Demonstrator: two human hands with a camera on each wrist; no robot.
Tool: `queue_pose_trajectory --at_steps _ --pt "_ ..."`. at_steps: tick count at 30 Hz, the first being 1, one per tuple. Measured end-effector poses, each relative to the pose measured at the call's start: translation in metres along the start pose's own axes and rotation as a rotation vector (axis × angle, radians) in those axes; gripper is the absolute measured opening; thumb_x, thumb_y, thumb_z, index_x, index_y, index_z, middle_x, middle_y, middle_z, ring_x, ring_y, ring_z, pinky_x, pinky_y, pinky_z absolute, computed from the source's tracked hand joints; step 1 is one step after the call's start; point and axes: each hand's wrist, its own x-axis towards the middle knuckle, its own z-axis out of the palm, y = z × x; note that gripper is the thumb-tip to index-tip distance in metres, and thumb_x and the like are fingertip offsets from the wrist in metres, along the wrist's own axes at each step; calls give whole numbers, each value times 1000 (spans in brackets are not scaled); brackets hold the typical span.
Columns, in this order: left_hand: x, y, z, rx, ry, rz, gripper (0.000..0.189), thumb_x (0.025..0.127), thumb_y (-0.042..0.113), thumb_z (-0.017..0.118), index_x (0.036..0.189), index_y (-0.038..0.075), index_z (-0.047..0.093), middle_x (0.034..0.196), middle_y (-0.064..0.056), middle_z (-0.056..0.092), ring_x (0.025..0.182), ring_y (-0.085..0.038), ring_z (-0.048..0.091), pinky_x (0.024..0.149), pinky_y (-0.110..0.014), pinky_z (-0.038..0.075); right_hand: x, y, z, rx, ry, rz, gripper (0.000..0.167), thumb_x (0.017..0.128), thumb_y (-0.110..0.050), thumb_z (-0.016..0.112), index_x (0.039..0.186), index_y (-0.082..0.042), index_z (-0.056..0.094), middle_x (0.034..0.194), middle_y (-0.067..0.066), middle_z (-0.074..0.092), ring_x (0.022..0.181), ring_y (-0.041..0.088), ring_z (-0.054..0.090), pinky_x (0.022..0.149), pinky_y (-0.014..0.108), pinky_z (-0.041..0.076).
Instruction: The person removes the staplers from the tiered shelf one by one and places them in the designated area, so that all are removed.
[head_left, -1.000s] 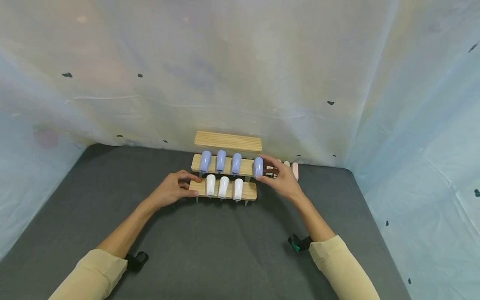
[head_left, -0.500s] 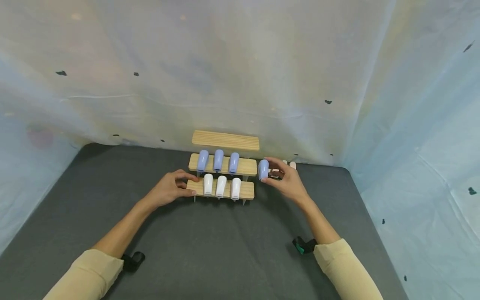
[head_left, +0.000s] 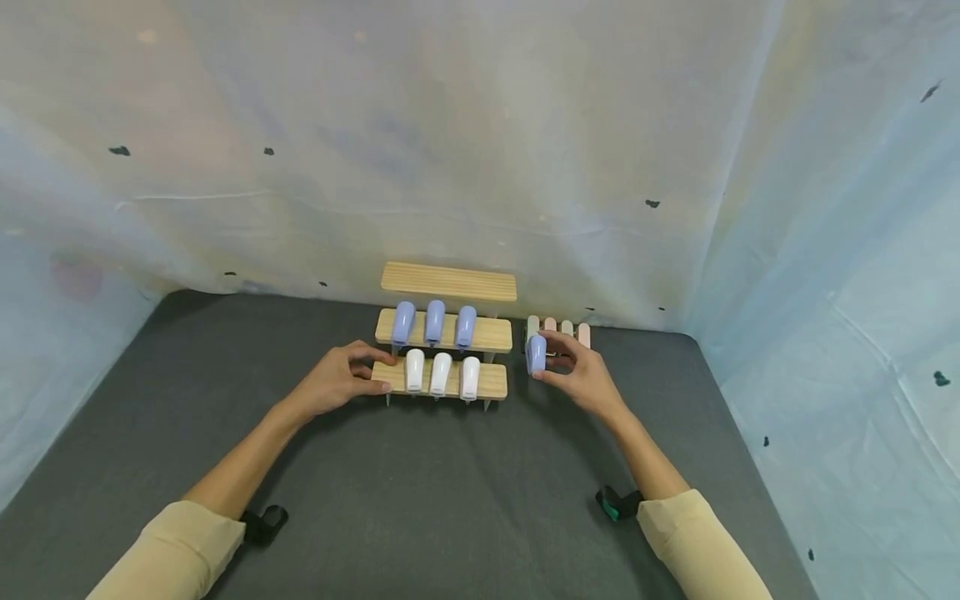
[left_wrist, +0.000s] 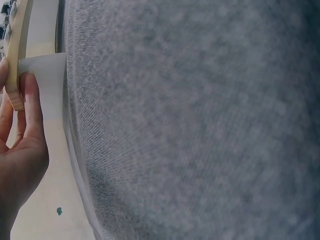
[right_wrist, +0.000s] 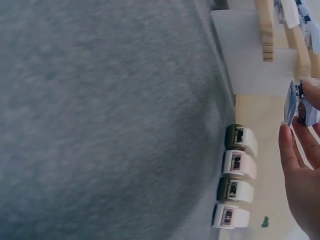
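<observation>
In the head view, my right hand [head_left: 588, 379] pinches a lilac mini stapler [head_left: 536, 354] between thumb and fingertips, off the right end of a tiered wooden rack [head_left: 491, 335]. The right wrist view shows this stapler [right_wrist: 289, 105] with its flat base turned toward the dark cloth. My left hand [head_left: 341, 379] grips the left end of the lowest board [head_left: 492, 382], thumb in front and fingers behind. Three lilac staplers [head_left: 435, 322] stand on the middle board. Along the lowest board are three white staplers [head_left: 441, 374].
Behind my right hand, several pale green and pink staplers [head_left: 583, 335] stand in a row by the back sheet. The rack's top board [head_left: 448, 281] is close to that sheet [head_left: 480, 167]. Dark grey cloth [head_left: 420, 500] covers the table.
My right hand has carried the lilac stapler from the middle board's right end toward the right and nearer to me. The left hand keeps its grip on the lowest board.
</observation>
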Motion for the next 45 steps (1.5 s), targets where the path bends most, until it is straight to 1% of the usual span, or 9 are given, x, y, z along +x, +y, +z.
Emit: queue_pose_trajectory --at_steps 8,12,17,22,26,31,34,41,45 --pt "-1 -4 0 -7 4 0 43 84 29 82 122 15 69 119 -9 54 83 -26 62 71 -42 51 -8 11 4 -22 5 28 64 81 7 78 138 10 50 128 30 56 117 44 56 94 54 48" --pt "-1 -4 0 -18 -1 1 43 84 29 82 122 14 69 121 -9 54 82 -26 62 70 -42 51 -10 17 7 -25 -2 43 64 81 7 78 138 11 49 128 30 57 118 43 57 93 53 49" --pt "0 -5 0 -25 -1 0 42 84 29 82 122 14 69 122 -10 54 78 -25 59 69 -41 50 -8 29 8 6 -7 62 64 80 8 78 138 12 49 128 31 57 119 45 56 93 54 48" --pt "1 -6 0 -23 4 0 42 84 28 82 121 15 69 121 -9 54 78 -25 60 69 -41 51 -6 38 11 -1 -2 68 64 79 10 78 136 13 49 127 32 57 118 45 56 93 54 48" --pt "1 -5 -1 -16 4 3 42 84 30 82 121 15 69 120 -8 54 79 -25 60 69 -42 51 -5 40 12 -16 7 76 63 79 11 78 135 14 50 126 33 58 118 46 56 93 54 48" --pt "1 -6 -1 -16 5 5 41 84 29 82 120 15 70 118 -8 54 79 -26 61 69 -41 50 -3 38 14 -36 -11 90 62 80 10 78 135 14 50 125 33 58 118 46 57 95 53 48" --pt "1 -6 -1 -17 5 9 42 83 29 82 120 15 70 117 -9 54 80 -25 61 68 -39 50 -2 41 16 -53 -11 81 63 79 9 79 135 13 50 124 32 59 117 46 57 94 52 48" --pt "1 -5 0 -22 1 28 42 84 29 82 121 14 69 117 -9 54 80 -25 62 68 -40 50 2 75 20 -113 16 75 65 77 2 84 135 3 54 124 23 62 116 36 60 92 43 51" --pt "1 -5 0 -21 1 27 42 84 29 82 121 14 69 117 -9 54 81 -25 63 69 -41 50 3 79 18 -105 7 89 66 77 1 84 135 1 54 124 22 62 115 36 60 93 44 51"
